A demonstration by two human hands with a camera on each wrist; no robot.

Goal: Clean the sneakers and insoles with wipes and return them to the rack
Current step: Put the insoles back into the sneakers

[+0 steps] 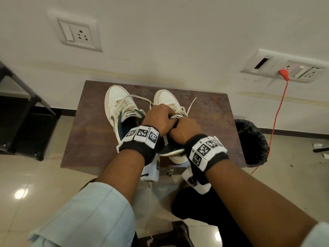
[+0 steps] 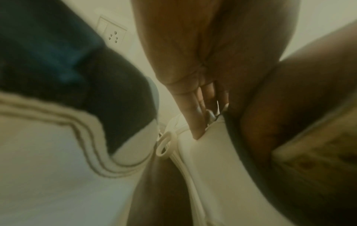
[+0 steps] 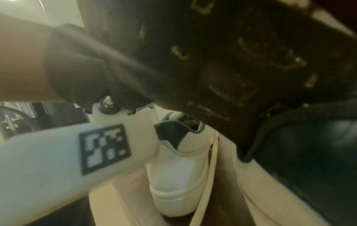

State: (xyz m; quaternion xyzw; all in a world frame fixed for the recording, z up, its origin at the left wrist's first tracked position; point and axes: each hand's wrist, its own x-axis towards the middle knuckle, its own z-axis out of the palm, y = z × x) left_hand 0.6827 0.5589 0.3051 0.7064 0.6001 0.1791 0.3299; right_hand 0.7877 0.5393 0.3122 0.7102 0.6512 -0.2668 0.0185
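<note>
Two white sneakers are sitting side by side on the brown worktop (image 1: 85, 139), toes pointing toward the wall. The left sneaker (image 1: 117, 104) is standing untouched, its laces loose and its dark green lining showing at the open collar. Both hands are working at the right sneaker (image 1: 165, 98), whose toe is showing beyond the knuckles while its heel is peeking out below the wrists.

The left hand (image 1: 158, 120) is curling over the tongue and laces of that sneaker, its fingers (image 2: 195, 116) bent down and pressing against the white upper just beside the collar; a pale strip is showing between the fingertips, though the wrist view is too blurred to say whether it is a lace or the tongue. The right hand (image 1: 185, 131) is closing in a fist directly behind the left one, touching it, with its fingers tucked down into the sneaker's opening. What they are gripping inside is hidden. A dark green insole edge (image 1: 170, 150) is sticking out at the heel, beneath the right wrist.

A black-lined bin (image 1: 252, 139) is standing just beside the worktop's right edge, and an orange cable (image 1: 277, 111) is running down from the wall socket.
</note>
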